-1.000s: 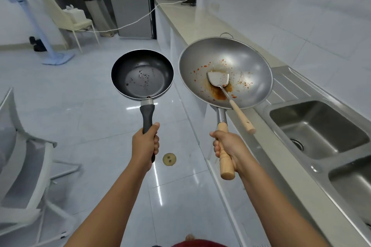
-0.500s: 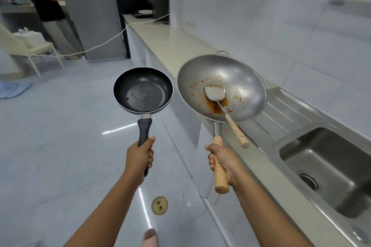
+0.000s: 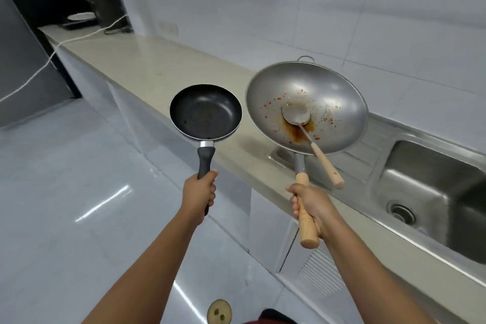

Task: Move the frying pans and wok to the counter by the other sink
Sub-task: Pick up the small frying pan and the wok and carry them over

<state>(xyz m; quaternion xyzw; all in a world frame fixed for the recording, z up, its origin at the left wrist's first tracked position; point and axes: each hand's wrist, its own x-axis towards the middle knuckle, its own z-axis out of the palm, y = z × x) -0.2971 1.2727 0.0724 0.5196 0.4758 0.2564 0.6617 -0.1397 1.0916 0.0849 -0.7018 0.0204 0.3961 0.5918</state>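
Observation:
My left hand [image 3: 200,196] grips the black handle of a small dark frying pan [image 3: 205,111], held level over the counter's front edge. My right hand [image 3: 310,206] is closed around the wooden handle of a steel wok [image 3: 323,92] smeared with red sauce. A metal spatula [image 3: 310,137] with a wooden grip lies loose inside the wok, its handle sticking out over the rim. The wok hangs above the beige counter [image 3: 147,60] and the sink's draining board [image 3: 368,150].
A steel sink basin [image 3: 426,192] with a drain lies to the right. At the counter's far end stand a dark appliance [image 3: 105,5] and a plate, with a white cable [image 3: 52,52] trailing off the counter. Tiled wall behind, glossy floor to the left.
My view has turned right, toward the counter and wall. Both pans now hang over the counter instead of the floor. The person and chair at the back have left the view.

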